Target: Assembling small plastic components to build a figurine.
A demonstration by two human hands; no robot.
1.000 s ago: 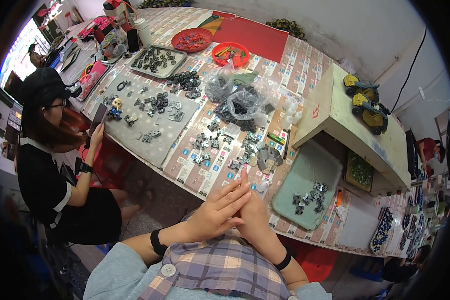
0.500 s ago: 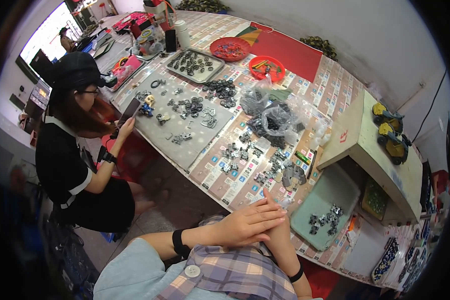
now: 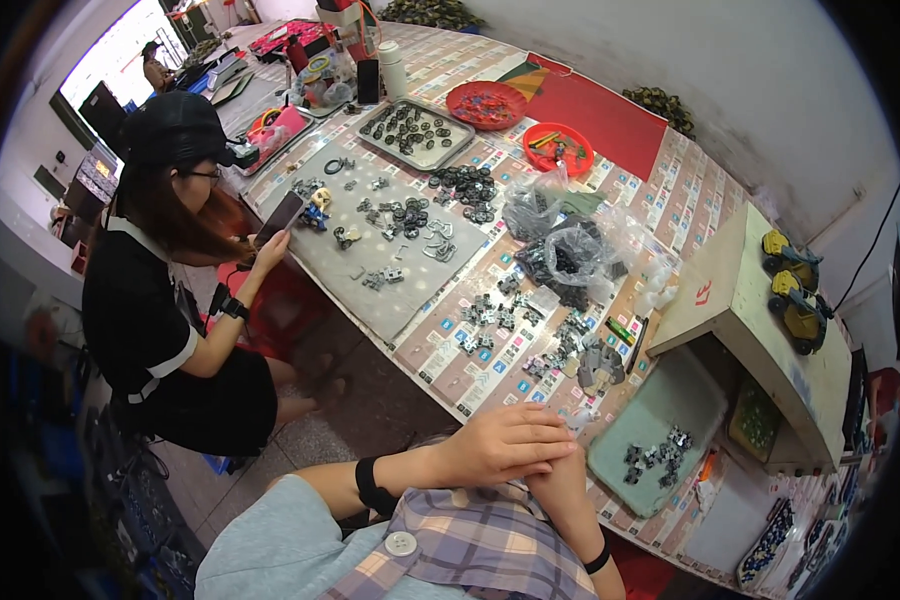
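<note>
My left hand (image 3: pixel 510 442) lies across my right hand (image 3: pixel 560 482) in front of my body at the table's near edge. The left fingers are stretched out and rest flat over the right hand, holding no object. The right hand's fingers are mostly hidden underneath. Just beyond the hands lie grey shaped pieces (image 3: pixel 600 366) and several small silver-grey toy parts (image 3: pixel 558 352). To their right stands a pale green tray (image 3: pixel 610 440) with a cluster of grey parts (image 3: pixel 660 455) in it.
At the left a person (image 3: pixel 170 300) in black holds a phone (image 3: pixel 280 218). A grey mat (image 3: pixel 390 310) carries loose parts. Beyond are clear plastic bags (image 3: pixel 570 250), a metal tray (image 3: pixel 415 155) of wheels and red bowls (image 3: pixel 487 105). A wooden stand (image 3: pixel 720 290) holds yellow toy vehicles (image 3: pixel 798 300).
A raised finger at my hands has folded down, and the hands now rest closer together. The view has shifted, so the table appears slightly more right and lower.
</note>
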